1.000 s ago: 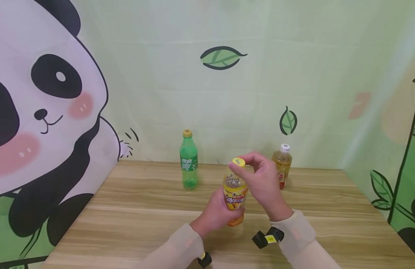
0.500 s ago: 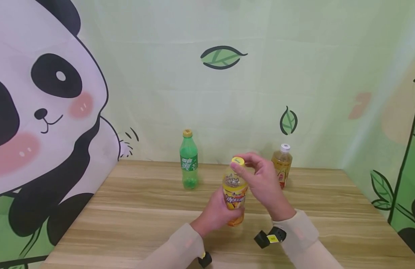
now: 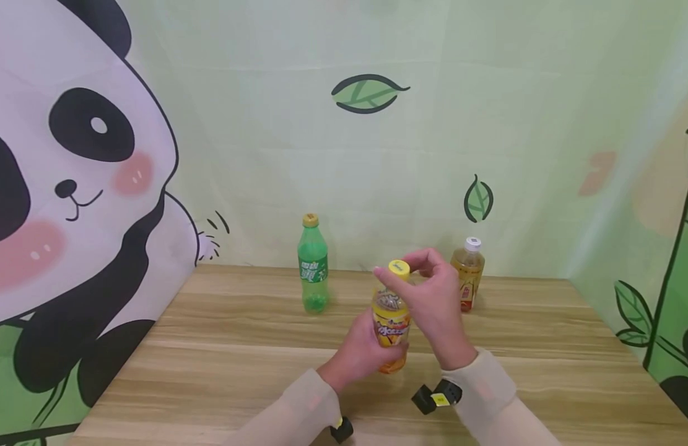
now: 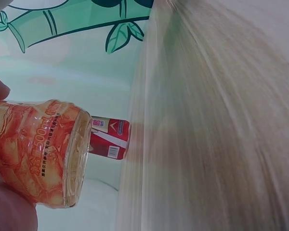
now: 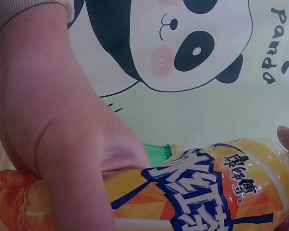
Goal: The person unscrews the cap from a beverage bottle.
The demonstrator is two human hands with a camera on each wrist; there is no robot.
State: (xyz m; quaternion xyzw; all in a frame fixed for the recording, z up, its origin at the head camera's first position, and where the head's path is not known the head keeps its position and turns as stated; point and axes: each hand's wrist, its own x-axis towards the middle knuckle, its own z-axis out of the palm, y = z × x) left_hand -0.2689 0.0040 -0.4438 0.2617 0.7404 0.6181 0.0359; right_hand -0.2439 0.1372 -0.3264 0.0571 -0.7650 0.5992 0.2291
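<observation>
Head view: right grip wider than before at yellow cap

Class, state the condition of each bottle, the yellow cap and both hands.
Orange bottle: held above the table
Yellow cap: at the bottle's neck; tightness unclear
Green bottle: upright, capped
Amber bottle: upright, capped
Left hand: curled round the orange bottle
Right hand: thumb and fingers around the yellow cap
</observation>
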